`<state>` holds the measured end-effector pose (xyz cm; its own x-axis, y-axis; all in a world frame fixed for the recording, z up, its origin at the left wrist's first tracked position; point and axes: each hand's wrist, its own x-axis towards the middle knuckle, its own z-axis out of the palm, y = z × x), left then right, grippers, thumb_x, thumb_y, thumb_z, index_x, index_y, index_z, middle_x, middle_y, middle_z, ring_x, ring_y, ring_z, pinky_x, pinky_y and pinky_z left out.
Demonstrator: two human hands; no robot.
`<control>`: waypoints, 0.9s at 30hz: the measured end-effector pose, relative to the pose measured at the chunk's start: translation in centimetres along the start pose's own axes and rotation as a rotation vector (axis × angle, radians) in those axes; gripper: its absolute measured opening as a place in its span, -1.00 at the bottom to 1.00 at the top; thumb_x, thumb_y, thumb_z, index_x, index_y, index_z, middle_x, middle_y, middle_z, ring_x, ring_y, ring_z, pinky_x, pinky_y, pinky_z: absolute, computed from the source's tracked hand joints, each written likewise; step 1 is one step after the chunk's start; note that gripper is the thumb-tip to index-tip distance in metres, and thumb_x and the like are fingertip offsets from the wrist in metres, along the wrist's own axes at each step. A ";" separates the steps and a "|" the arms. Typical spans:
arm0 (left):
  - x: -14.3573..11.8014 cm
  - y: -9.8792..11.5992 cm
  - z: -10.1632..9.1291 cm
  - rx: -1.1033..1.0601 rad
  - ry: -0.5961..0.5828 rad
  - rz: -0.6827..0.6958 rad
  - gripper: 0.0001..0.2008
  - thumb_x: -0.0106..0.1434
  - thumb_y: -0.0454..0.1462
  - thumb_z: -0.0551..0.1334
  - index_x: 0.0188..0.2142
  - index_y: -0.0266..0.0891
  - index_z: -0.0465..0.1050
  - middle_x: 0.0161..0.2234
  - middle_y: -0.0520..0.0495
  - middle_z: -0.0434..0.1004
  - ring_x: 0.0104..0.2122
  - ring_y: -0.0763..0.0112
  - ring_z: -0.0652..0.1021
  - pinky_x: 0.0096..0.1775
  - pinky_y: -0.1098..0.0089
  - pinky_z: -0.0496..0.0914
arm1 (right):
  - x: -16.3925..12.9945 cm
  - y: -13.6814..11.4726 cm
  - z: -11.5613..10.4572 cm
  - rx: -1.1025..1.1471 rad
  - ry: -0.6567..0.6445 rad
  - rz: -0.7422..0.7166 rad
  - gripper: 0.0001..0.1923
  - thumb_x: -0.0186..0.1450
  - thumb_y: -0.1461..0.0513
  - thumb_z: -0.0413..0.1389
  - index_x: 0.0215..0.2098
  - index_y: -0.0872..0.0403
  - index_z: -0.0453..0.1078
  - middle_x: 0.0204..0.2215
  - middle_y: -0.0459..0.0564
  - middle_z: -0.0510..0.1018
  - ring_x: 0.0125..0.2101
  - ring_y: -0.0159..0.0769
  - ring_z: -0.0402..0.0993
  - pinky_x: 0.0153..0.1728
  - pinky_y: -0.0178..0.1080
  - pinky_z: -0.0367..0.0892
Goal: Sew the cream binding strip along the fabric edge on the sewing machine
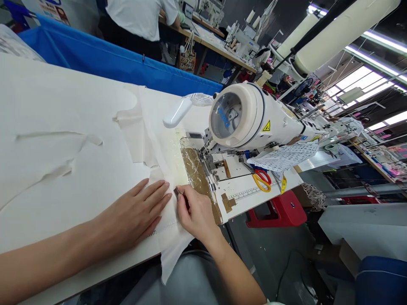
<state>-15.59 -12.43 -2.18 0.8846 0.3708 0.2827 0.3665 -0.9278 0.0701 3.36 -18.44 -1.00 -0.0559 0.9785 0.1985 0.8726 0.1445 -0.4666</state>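
Observation:
My left hand [136, 214] lies flat with fingers outstretched, pressing white fabric [173, 216] against the table. Just right of its fingertips, my right hand [197, 209] pinches a small dark piece [177, 191] between thumb and forefinger, low over the cloth. Its exact kind is too small and too covered to make out. A pointed end of the cloth hangs past the table's front edge, over the lap. Beyond the hands stands a white sewing machine [254, 116], its needle area close to the right hand.
Orange- and red-handled scissors [262, 180] lie on the machine bed, near a yellow tape measure [283, 184]. Cream fabric strips [57, 171] are scattered on the white table [28, 97]. A blue cloth bin [111, 63] borders the far side. A red stool [286, 209] stands below; a person [140, 17] works behind.

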 end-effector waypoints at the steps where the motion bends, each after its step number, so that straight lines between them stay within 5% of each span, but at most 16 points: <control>1: 0.0 0.0 0.0 0.005 -0.001 -0.001 -0.61 0.38 -0.22 0.04 0.08 -0.34 0.44 0.14 -0.31 0.40 0.16 0.04 0.36 0.17 0.06 0.19 | 0.2 -0.1 0.0 -0.008 -0.009 0.000 -0.75 0.37 0.27 -0.15 -0.12 0.09 0.33 -0.38 -0.03 0.59 -0.43 -0.29 0.51 -0.43 -0.29 0.27; 8: 0.1 0.2 0.2 0.028 -0.010 -0.002 -0.60 0.36 -0.20 0.09 0.09 -0.36 0.43 0.16 -0.32 0.39 0.17 0.02 0.35 0.17 0.06 0.18 | 0.9 -0.5 0.2 -0.064 -0.076 0.002 -0.77 0.36 0.30 -0.12 -0.11 0.10 0.31 -0.30 -0.01 0.60 -0.33 -0.26 0.55 -0.40 -0.29 0.28; 14: 0.2 0.5 -0.3 0.066 -0.013 0.002 -0.61 0.36 -0.22 0.08 0.09 -0.36 0.43 0.15 -0.32 0.39 0.16 0.01 0.36 0.11 0.08 0.25 | 0.9 -0.2 -1.3 -0.055 -0.159 -0.009 -0.84 0.32 0.31 -0.06 -0.24 0.08 0.36 -0.44 -0.06 0.56 -0.46 -0.31 0.49 -0.46 -0.32 0.20; 19: 0.2 0.5 -0.2 0.047 -0.003 0.001 -0.60 0.35 -0.24 0.08 0.09 -0.40 0.42 0.15 -0.32 0.39 0.15 0.01 0.35 0.11 0.09 0.24 | 0.1 0.6 -2.0 0.114 -0.005 0.086 -0.76 0.38 0.24 -0.11 -0.14 0.12 0.35 -0.56 -0.12 0.46 -0.58 -0.35 0.38 -0.53 -0.34 0.17; 27: -0.1 0.6 0.2 0.023 0.005 0.019 -0.57 0.32 -0.18 0.12 0.11 -0.35 0.41 0.17 -0.33 0.36 0.19 -0.06 0.30 0.14 0.05 0.22 | -1.8 0.2 -0.3 0.028 0.044 0.015 -0.74 0.40 0.26 -0.14 -0.08 0.18 0.32 -0.50 -0.07 0.54 -0.56 -0.32 0.46 -0.51 -0.31 0.19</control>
<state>-15.37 -13.00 -2.30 0.8903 0.3526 0.2882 0.3559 -0.9335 0.0426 3.80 -20.22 -1.14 -0.0205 0.9733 0.2286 0.8592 0.1340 -0.4937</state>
